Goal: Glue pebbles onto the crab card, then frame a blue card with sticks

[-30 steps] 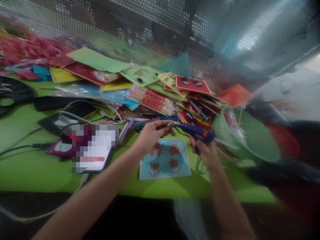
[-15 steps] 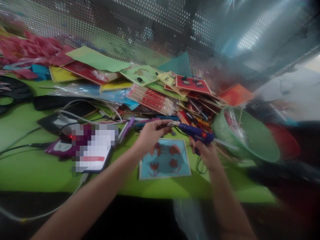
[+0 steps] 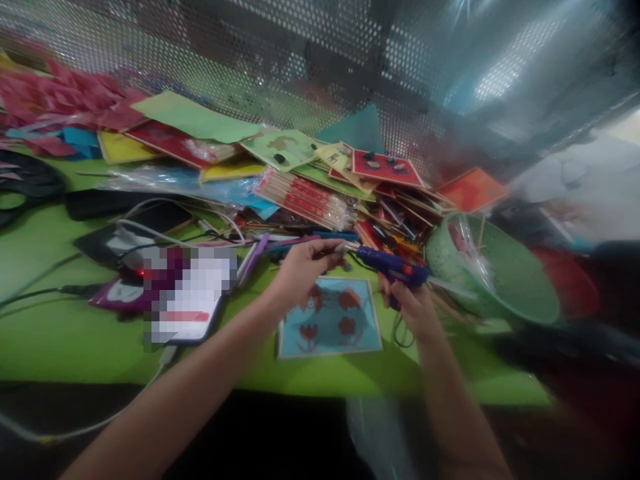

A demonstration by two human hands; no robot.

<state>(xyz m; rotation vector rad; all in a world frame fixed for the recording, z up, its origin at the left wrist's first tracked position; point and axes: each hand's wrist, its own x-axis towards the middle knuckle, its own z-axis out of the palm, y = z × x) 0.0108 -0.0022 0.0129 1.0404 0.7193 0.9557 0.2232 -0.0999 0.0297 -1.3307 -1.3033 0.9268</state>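
A grey piece (image 3: 343, 249), partly covered and hard to recognise, is pinched by the left hand (image 3: 305, 267); the right hand (image 3: 413, 303) grasps the blue glue gun (image 3: 390, 265) above the worktop (image 3: 75, 347), nozzle (image 3: 353, 249) pointing left, long axis nearly along the front edge (image 3: 75, 378)

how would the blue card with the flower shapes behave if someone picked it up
The blue card is probably fairly stiff, since its edges look straight. It looks thin, so likely light. Lying flat on the green table, it would more likely slide than roll.
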